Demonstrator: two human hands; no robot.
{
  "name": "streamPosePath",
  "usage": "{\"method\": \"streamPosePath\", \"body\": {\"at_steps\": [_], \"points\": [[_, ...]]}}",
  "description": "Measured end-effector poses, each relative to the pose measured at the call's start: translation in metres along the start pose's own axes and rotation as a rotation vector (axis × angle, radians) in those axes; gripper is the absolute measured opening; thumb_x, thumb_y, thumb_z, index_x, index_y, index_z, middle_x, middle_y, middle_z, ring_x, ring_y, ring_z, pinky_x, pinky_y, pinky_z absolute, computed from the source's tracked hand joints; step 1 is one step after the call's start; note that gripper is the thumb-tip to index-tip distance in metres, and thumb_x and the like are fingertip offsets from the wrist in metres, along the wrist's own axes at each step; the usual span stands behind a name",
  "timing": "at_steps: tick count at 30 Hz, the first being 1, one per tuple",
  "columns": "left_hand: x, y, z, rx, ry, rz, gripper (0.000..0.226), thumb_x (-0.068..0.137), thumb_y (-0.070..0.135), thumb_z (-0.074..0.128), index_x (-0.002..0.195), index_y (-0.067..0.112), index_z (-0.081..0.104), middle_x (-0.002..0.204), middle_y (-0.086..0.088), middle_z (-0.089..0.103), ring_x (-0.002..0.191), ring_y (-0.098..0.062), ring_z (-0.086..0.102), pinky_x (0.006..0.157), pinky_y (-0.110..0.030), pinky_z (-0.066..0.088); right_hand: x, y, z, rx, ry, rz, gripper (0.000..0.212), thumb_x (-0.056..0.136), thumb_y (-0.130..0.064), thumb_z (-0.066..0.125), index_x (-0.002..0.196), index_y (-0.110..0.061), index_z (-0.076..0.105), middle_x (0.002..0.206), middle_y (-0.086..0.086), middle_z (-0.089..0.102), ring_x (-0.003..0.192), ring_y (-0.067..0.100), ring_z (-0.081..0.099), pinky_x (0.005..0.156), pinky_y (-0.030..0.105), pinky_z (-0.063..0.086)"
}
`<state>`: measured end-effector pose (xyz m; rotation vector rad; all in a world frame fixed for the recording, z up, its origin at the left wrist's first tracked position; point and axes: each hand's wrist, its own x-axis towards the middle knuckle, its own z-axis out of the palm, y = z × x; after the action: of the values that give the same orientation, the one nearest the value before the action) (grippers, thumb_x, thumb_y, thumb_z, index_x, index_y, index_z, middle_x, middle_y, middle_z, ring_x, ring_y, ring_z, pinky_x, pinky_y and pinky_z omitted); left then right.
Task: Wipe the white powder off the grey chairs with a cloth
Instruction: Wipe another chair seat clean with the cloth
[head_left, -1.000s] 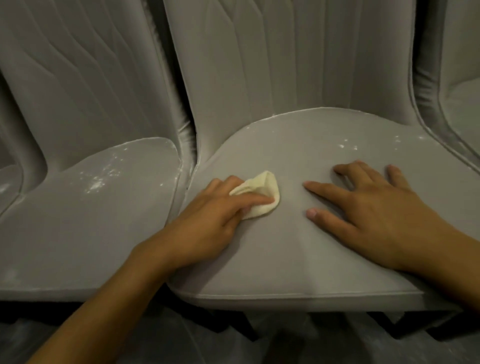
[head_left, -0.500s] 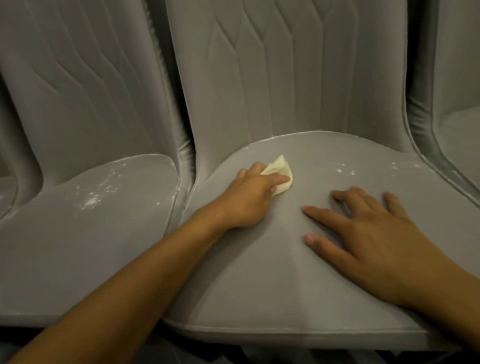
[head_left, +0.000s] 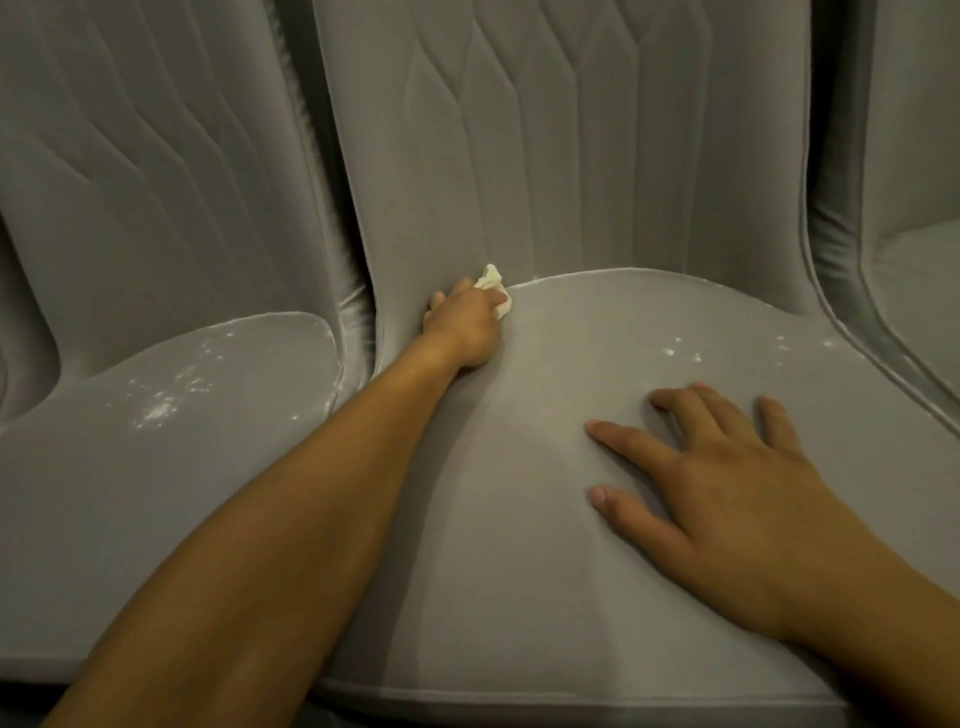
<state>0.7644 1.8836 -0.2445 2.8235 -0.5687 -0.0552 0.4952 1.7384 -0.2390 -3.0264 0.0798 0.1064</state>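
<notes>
My left hand grips a small cream cloth at the back left corner of the middle grey chair's seat, where seat meets backrest. Most of the cloth is hidden under my fingers. My right hand lies flat on the same seat, fingers spread, to the right of centre. Specks of white powder dot the seat's back right part. The left grey chair carries a larger patch of white powder on its seat.
A third grey chair stands at the right edge, close against the middle one. Tall quilted backrests rise behind the seats. A narrow gap separates the left and middle chairs.
My left hand has slid the cloth away from me, from the seat's middle left to its back left corner. My right hand has stayed flat on the seat.
</notes>
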Motion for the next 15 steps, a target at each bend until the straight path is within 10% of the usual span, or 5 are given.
{"method": "streamPosePath", "body": {"at_steps": [6,15], "points": [[-0.049,0.009,-0.002,-0.155,-0.113,0.402,0.038,0.106,0.011,0.048,0.139,0.025,0.061,0.148,0.002,0.045,0.144,-0.013,0.03,0.109,-0.011,0.014,-0.001,0.001,0.001,0.017,0.005,0.002,0.072,0.083,-0.077,-0.003,0.15,-0.052,0.003,0.157,-0.002,0.014,0.15,0.027,0.006,0.118,0.062,0.007],[-0.001,-0.008,0.005,0.205,0.099,-0.003,0.045,0.106,0.021,0.038,0.148,0.033,0.047,0.149,-0.012,0.039,0.124,-0.041,0.037,0.106,-0.045,0.03,-0.001,0.002,0.003,0.047,0.036,-0.009,0.072,0.083,-0.077,-0.002,0.149,-0.053,0.011,0.153,-0.002,0.022,0.148,0.026,0.013,0.118,0.062,0.008]]}}
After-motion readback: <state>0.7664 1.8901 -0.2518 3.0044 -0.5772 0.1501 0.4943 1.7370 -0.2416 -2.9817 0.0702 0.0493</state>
